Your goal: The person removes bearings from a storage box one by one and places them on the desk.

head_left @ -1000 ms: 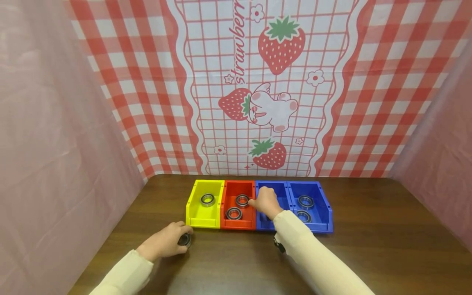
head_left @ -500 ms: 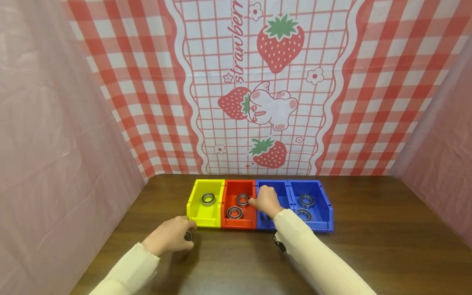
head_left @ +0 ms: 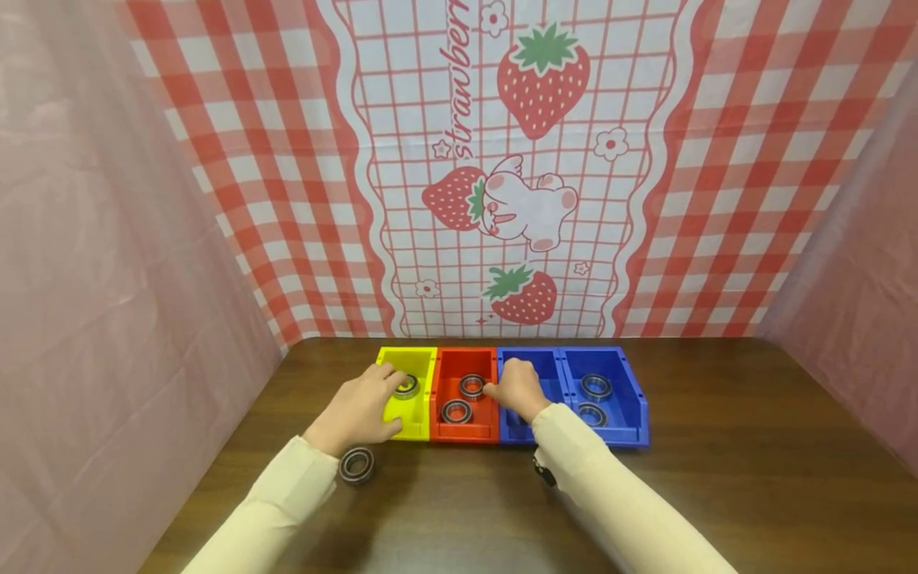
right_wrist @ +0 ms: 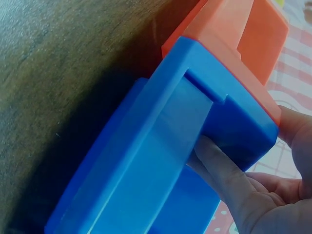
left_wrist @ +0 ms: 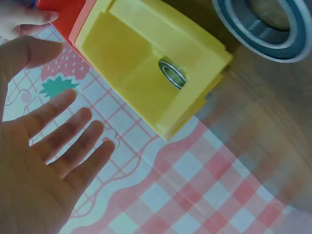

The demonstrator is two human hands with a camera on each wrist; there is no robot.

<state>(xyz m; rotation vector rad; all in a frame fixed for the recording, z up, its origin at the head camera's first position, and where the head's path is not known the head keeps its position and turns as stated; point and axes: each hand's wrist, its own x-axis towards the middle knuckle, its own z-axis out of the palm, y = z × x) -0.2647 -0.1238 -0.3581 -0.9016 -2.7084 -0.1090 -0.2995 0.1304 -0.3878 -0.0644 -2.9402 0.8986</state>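
Note:
My left hand (head_left: 362,406) hovers over the front left of the yellow bin (head_left: 409,433); its fingers are spread and nothing is in them. In the left wrist view the palm and separate fingertips (left_wrist: 108,146) show beside this bin. One ball bearing (left_wrist: 181,82) lies inside the yellow bin. Another bearing (head_left: 357,480) lies on the table just below my left wrist. My right hand (head_left: 519,391) grips the side wall of the left blue bin (right_wrist: 161,141), next to the red bin (head_left: 466,433). Its fingers reach inside the blue bin, with the thumb on the red side.
The bins stand side by side on a brown wooden table (head_left: 445,518). Two bearings lie in the red bin and two in the right blue bin (head_left: 620,437). A strawberry-print cloth (head_left: 617,239) hangs behind, and pink curtains (head_left: 129,279) close the sides.
My left hand has left the bearing on the table and moved up and right over the yellow bin. That bearing lies uncovered on the table. My right hand keeps its place.

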